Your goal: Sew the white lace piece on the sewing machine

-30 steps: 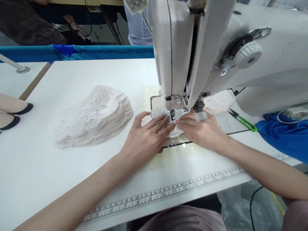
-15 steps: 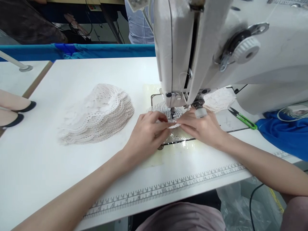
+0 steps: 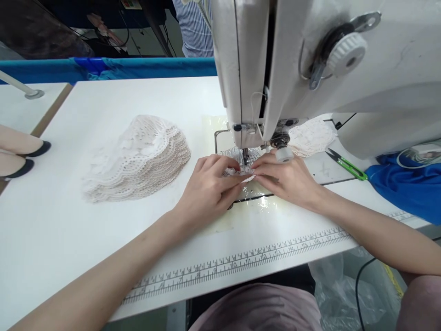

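A small white lace piece (image 3: 237,162) lies under the needle of the white sewing machine (image 3: 310,69). My left hand (image 3: 206,186) presses it from the left, fingers curled onto the lace. From the right my right hand (image 3: 287,179) pinches its edge just in front of the presser foot. The fingertips of both hands nearly meet at the needle, and most of the lace is hidden under them.
A stack of white lace pieces (image 3: 138,158) sits on the white table (image 3: 69,220) to the left. More lace (image 3: 312,135) lies behind the machine. Green thread snips (image 3: 346,165) and blue cloth (image 3: 406,188) are at the right. A printed ruler (image 3: 241,264) runs along the front edge.
The lace piece has fed further under the needle. Both hands have closed in on it, the left hand's fingers going from flat to curled.
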`<state>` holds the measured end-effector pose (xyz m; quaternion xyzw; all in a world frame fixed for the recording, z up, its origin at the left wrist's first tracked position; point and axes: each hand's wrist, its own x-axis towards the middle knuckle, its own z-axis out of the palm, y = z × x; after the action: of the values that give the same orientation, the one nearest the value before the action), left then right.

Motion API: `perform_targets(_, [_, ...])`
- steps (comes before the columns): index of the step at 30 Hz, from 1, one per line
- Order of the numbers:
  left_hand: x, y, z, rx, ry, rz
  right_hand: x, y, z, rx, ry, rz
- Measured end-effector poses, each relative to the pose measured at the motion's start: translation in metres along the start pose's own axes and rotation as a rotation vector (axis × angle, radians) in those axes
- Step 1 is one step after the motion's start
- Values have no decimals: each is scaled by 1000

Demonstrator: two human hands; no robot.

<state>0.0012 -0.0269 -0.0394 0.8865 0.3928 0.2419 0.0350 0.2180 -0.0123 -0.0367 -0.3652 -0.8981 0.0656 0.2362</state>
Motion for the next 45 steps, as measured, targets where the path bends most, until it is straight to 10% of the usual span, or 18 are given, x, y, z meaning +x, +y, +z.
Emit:
perform_targets(7, [-13,17,-3,401,32,236,-2,-1,2,-235,137,-293])
perform_targets(45, [-9,6,-2,386,56,211,-4,7,10,-485,140,-245])
